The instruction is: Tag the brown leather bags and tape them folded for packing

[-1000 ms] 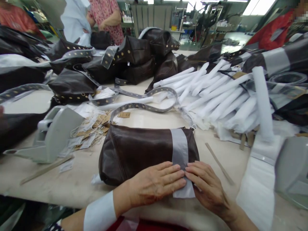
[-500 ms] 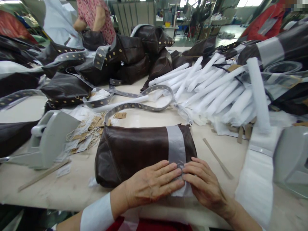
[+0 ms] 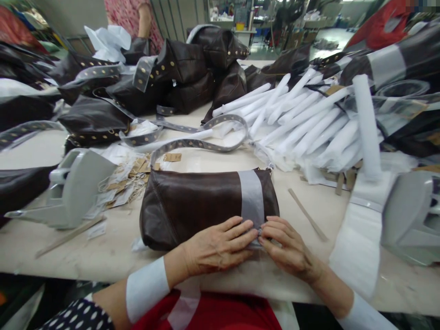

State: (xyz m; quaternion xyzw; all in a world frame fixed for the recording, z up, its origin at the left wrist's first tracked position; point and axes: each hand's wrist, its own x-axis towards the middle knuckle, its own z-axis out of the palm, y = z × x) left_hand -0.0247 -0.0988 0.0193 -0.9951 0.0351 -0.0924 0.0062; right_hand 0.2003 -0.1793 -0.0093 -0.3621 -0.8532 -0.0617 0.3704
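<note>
A dark brown leather bag (image 3: pixel 199 197) lies on the pale table, its studded strap (image 3: pixel 206 145) looped behind it. A translucent strip (image 3: pixel 251 192) wraps around the bag near its right end. My left hand (image 3: pixel 220 245) lies flat over the bag's lower front, fingers stretched toward the strip. At the strip's lower end, the bent fingers of my right hand (image 3: pixel 288 247) pinch its crumpled edge, and the two hands' fingertips nearly meet there.
Rolled white sheets (image 3: pixel 309 119) are piled at the back right. Tape dispensers stand left (image 3: pixel 74 188) and right (image 3: pixel 414 215). Tags (image 3: pixel 129 181) lie left of the bag, more brown bags (image 3: pixel 185 68) behind. A person (image 3: pixel 137 18) in pink stands beyond.
My right fingers have curled in closer on the strip's lower end, whose loose part shows less below the bag. The view has shifted slightly. White material at the back left has dropped lower.
</note>
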